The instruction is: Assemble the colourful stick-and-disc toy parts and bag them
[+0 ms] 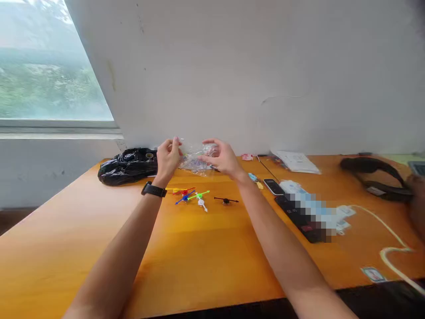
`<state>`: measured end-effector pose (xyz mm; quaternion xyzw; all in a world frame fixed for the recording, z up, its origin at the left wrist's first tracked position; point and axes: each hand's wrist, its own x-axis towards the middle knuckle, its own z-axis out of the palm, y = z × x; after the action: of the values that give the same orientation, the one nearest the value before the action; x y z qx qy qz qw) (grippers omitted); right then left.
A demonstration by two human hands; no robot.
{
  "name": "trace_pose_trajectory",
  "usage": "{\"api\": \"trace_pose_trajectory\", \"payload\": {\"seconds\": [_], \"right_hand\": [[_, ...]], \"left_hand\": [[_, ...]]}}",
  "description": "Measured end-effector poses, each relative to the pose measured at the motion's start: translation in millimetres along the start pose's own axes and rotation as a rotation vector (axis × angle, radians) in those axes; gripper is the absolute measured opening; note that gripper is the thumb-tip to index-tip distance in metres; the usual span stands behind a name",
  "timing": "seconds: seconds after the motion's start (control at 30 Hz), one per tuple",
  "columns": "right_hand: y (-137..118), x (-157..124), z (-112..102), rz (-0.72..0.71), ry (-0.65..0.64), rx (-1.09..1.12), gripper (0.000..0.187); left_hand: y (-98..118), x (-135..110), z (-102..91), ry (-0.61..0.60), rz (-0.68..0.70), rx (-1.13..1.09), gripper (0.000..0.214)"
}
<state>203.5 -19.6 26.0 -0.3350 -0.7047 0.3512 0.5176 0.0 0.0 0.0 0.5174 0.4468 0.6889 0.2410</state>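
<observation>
A: Where is the clear bag (195,165) held?
B: Between the two hands, over the far part of the desk (199,261). Its left side is pinched by the fingers of the left hand (168,157).
A: And the right hand (225,158)?
B: Its fingers are curled at the bag's other side, thumb and forefinger parted; whether plastic is gripped by them cannot be told.
A: What is seen nearer?
B: Yellow, red, blue, green and white pointers (200,202) are bunched together. A black pointer (226,201) is set apart, to their right.
A: And beyond the left wrist?
B: A black bag (128,167) is seen.
</observation>
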Motion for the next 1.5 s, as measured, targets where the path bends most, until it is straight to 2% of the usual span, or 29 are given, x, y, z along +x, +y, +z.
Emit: {"api": "trace_pose_trajectory", "payload": {"seconds": [0.13, 0.2, 0.27, 0.33, 0.4, 0.47, 0.57, 0.63, 0.73, 0.8, 0.87, 0.93, 1.0, 1.07, 1.2, 1.3, 1.4, 1.5], "right_hand": [[4, 6, 1, 0.185, 0.146, 0.317, 0.042], [5, 7, 8, 0.288, 0.202, 0.551, 0.04], [6, 5, 18, 0.375, 0.202, 0.716, 0.039], [7, 1, 29, 0.44, 0.147, 0.777, 0.038], [8, -2, 37, 0.476, 0.077, 0.776, 0.039], [9, -5, 41, 0.495, 0.052, 0.761, 0.041], [11, -6, 42, 0.527, 0.096, 0.746, 0.045], [13, -5, 42, 0.537, 0.112, 0.716, 0.048], [18, -4, 43, 0.508, 0.068, 0.614, 0.052], [20, -5, 44, 0.44, 0.068, 0.461, 0.048], [18, -8, 46, 0.257, 0.138, 0.208, 0.038], [13, -12, 48, -0.019, 0.187, -0.069, 0.026], [5, -18, 50, -0.273, 0.121, -0.269, 0.023], [-2, -23, 52, -0.413, -0.01, -0.401, 0.027], [-7, -31, 56, -0.481, -0.223, -0.643, 0.047], [-4, -34, 57, -0.488, -0.335, -0.789, 0.06], [-3, -35, 58, -0.472, -0.372, -0.902, 0.066], [-6, -37, 61, -0.452, -0.347, -0.996, 0.073]], "left_hand": [[13, 1, -11.6, -0.29, -0.106, -0.437, 0.055], [17, -6, -9.5, -0.404, -0.117, -0.711, 0.071], [16, -18, -1.7, -0.5, -0.15, -0.813, 0.075], [12, -27, 7.9, -0.561, -0.214, -0.797, 0.083], [8, -32, 14.4, -0.546, -0.27, -0.797, 0.087], [6, -32, 15.6, -0.476, -0.3, -0.836, 0.079], [9, -25, 9.7, -0.351, -0.303, -0.913, 0.06], [10, -20, 4.3, -0.273, -0.311, -0.944, 0.055], [6, -11, -3.7, -0.158, -0.333, -0.995, 0.057], [0, -5, -9.5, -0.089, -0.338, -1.04, 0.055], [-6, 1, -15.6, -0.032, -0.345, -1.08, 0.046], [-9, 5, -20.7, -0.009, -0.376, -1.112, 0.037], [-9, 5, -23.4, 0.0, -0.432, -1.124, 0.036], [-7, 3, -23.3, 0.017, -0.489, -1.113, 0.04], [-1, -1, -19.0, 0.013, -0.539, -1.073, 0.057], [3, -3, -16.2, -0.035, -0.558, -1.052, 0.059], [9, -5, -13.3, -0.075, -0.583, -1.009, 0.047], [13, -7, -9.5, -0.106, -0.567, -0.958, 0.036]]}}
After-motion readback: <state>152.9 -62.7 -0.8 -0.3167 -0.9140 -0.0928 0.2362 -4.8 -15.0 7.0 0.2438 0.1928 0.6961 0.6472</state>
